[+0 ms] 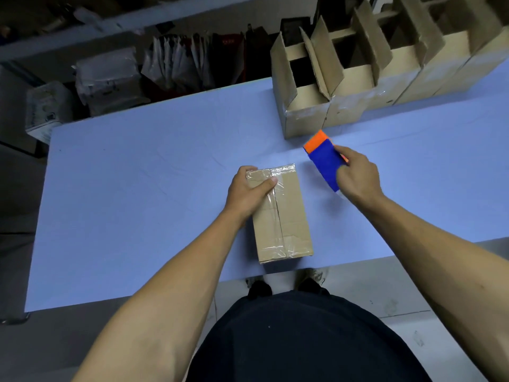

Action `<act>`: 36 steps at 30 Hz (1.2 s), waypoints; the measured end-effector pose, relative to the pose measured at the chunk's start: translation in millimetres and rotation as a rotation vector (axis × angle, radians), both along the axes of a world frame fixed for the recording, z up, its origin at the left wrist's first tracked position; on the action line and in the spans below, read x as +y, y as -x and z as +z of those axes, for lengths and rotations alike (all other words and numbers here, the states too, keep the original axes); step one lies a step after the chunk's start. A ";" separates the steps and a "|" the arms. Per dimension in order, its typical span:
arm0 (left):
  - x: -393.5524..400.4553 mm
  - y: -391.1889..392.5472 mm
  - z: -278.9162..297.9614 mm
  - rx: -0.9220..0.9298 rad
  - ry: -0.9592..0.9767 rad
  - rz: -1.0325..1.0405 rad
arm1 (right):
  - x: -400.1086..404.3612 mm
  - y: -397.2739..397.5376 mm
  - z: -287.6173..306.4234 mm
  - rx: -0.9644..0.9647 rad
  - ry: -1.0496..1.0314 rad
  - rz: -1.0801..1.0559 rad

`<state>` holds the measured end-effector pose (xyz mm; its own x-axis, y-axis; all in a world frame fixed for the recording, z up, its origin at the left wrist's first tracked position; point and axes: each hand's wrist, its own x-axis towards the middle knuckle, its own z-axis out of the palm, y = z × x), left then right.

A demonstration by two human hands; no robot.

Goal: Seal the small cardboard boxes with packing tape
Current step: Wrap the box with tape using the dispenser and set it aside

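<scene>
A small closed cardboard box [283,216] lies on the blue table [137,188] near its front edge. Clear tape runs along its top seam and across both ends. My left hand [246,193] grips the box's far left corner, thumb on top and fingers wrapped over the far edge. To the right of the box, my right hand [358,179] holds a blue and orange tape dispenser [323,158] just above the table, apart from the box.
A row of several open cardboard boxes [355,78] with raised flaps stands at the table's back right. Beyond the far edge are wrapped bundles and bags [110,78] on the floor. The table's front edge runs just below the box.
</scene>
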<state>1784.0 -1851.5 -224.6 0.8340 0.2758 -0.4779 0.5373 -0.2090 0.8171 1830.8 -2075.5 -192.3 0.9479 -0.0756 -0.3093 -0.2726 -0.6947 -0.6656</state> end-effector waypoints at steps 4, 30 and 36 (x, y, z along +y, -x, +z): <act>4.0 -7.1 11.2 0.019 -0.055 -0.081 | 13.1 -13.0 36.1 -0.040 -0.426 -0.165; 28.1 -71.9 109.9 0.009 0.432 -0.010 | 22.5 -41.8 100.7 -0.405 0.354 0.730; 23.5 -62.0 103.7 -0.003 0.334 -0.011 | 29.2 -36.6 79.4 -0.356 0.214 0.716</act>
<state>1846.0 -1828.0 -120.9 0.8378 0.0950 -0.5377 0.5337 0.0650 0.8432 1867.4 -2046.3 -112.9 0.8277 0.5604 -0.0287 0.4862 -0.7418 -0.4619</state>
